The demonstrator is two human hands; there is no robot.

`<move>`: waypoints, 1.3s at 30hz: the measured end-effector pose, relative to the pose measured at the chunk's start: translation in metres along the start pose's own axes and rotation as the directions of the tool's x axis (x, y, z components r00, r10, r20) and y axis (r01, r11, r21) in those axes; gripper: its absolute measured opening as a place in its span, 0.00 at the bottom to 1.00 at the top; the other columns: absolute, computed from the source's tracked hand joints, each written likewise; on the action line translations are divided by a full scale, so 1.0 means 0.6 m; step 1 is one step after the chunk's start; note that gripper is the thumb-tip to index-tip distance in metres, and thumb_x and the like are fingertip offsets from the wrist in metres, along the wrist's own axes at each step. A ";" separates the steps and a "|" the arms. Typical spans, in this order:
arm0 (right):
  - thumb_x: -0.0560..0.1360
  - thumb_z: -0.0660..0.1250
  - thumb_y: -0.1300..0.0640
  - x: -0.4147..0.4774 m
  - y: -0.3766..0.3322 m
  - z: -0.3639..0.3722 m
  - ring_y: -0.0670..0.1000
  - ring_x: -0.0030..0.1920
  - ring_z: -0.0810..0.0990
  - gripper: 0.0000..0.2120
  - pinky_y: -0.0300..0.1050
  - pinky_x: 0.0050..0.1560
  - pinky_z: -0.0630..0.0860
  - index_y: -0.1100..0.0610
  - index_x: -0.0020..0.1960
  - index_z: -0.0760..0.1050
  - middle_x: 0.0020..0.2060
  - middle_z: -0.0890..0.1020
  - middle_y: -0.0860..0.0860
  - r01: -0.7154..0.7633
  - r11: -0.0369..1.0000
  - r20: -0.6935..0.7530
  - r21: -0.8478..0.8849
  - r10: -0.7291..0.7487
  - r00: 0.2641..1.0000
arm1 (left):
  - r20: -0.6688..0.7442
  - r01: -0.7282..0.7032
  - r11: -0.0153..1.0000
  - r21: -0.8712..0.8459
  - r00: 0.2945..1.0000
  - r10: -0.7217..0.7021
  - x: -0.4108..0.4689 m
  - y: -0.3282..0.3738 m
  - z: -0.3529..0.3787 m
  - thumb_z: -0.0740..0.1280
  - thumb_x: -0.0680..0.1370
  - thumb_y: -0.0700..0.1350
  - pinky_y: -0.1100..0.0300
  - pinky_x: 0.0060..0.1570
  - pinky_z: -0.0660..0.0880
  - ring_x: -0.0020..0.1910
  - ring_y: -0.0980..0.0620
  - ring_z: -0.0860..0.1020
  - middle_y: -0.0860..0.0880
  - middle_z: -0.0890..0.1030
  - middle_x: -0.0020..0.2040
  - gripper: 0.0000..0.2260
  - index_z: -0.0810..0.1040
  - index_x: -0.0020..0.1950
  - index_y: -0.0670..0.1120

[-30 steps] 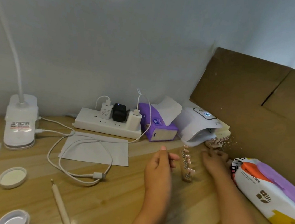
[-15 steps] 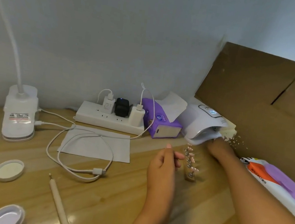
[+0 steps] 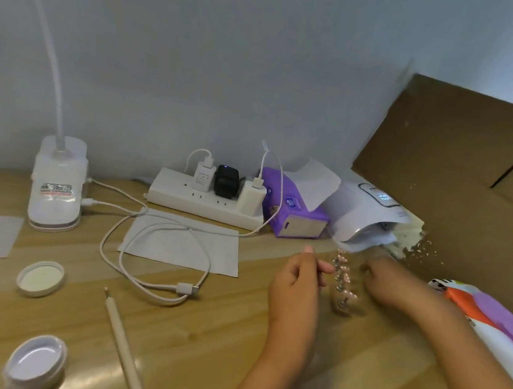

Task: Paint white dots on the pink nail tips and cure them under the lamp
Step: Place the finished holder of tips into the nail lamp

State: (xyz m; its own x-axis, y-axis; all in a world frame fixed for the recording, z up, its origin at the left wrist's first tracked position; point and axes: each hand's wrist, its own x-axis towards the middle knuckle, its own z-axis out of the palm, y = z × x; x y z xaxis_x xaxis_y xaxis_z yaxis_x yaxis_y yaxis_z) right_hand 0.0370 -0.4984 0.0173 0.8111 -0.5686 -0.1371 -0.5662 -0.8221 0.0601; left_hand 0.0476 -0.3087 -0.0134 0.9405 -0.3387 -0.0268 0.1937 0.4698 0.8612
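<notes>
Nail tips (image 3: 343, 277), pink, blurred, on pegs (image 3: 339, 288); left hand (image 3: 297, 283) fingers (image 3: 324, 266) slack; right hand (image 3: 391, 280) unclear.

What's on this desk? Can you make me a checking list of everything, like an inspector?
Surface: light wooden desk, white paper sheet lying on it.
Job's things: row of pink nail tips on a clear stand, just in front of the white curing lamp; thin white dotting pen lying unheld.
Clutter: round white lid; round white pot; purple tissue pack; colourful wipes pack.
Hands: left hand and right hand flank the stand; fingers curled, grip unclear.
Cables: white USB cable looped loose; white power strip holding three chargers.
Surroundings: white desk lamp base, grey wall, brown cardboard sheet.
</notes>
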 end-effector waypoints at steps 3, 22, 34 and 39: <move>0.74 0.63 0.58 -0.107 0.001 0.009 0.45 0.41 0.75 0.05 0.31 0.36 0.68 0.50 0.48 0.71 0.44 0.77 0.47 0.081 0.989 0.117 0.121 -0.095 0.989 | -0.006 0.020 0.999 -0.045 1.000 -0.020 -0.001 0.004 -0.004 0.59 0.82 0.47 0.71 0.29 0.66 0.26 0.62 0.69 0.51 0.73 0.29 0.18 0.79 0.34 0.46; 0.71 0.68 0.48 -0.098 0.012 0.064 0.47 0.29 0.73 0.15 0.43 0.27 0.61 0.53 0.32 0.67 0.26 0.74 0.48 -0.059 0.929 -0.372 0.366 0.204 0.906 | 0.002 0.052 0.994 -0.098 0.999 -0.052 -0.008 0.003 -0.004 0.60 0.82 0.45 0.72 0.30 0.69 0.26 0.63 0.71 0.55 0.74 0.27 0.16 0.79 0.36 0.46; 0.80 0.64 0.54 0.090 0.012 0.034 0.59 0.47 0.77 0.14 0.44 0.41 0.63 0.64 0.42 0.75 0.43 0.79 0.63 -0.152 0.794 -0.283 0.589 0.378 0.881 | 0.009 0.026 1.000 -0.005 1.000 -0.026 0.002 -0.005 0.001 0.61 0.80 0.41 0.70 0.26 0.64 0.25 0.61 0.68 0.54 0.73 0.27 0.15 0.78 0.35 0.46; 0.77 0.57 0.70 0.121 0.004 0.037 0.57 0.46 0.72 0.13 0.41 0.43 0.62 0.64 0.35 0.71 0.41 0.76 0.60 -0.006 0.513 -0.300 0.858 0.512 0.805 | 0.044 -0.015 0.996 0.091 0.999 0.011 -0.002 -0.006 0.006 0.62 0.80 0.41 0.71 0.27 0.64 0.26 0.62 0.68 0.53 0.73 0.29 0.13 0.78 0.35 0.46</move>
State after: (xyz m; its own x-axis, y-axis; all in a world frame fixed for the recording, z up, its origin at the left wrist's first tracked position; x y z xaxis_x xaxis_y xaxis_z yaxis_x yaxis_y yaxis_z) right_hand 0.0913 -0.5410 -0.0147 0.4072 -0.8872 0.2170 -0.4215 -0.3933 -0.8171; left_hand 0.0448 -0.3127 -0.0147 0.9295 -0.3689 0.0050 0.1534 0.3986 0.9042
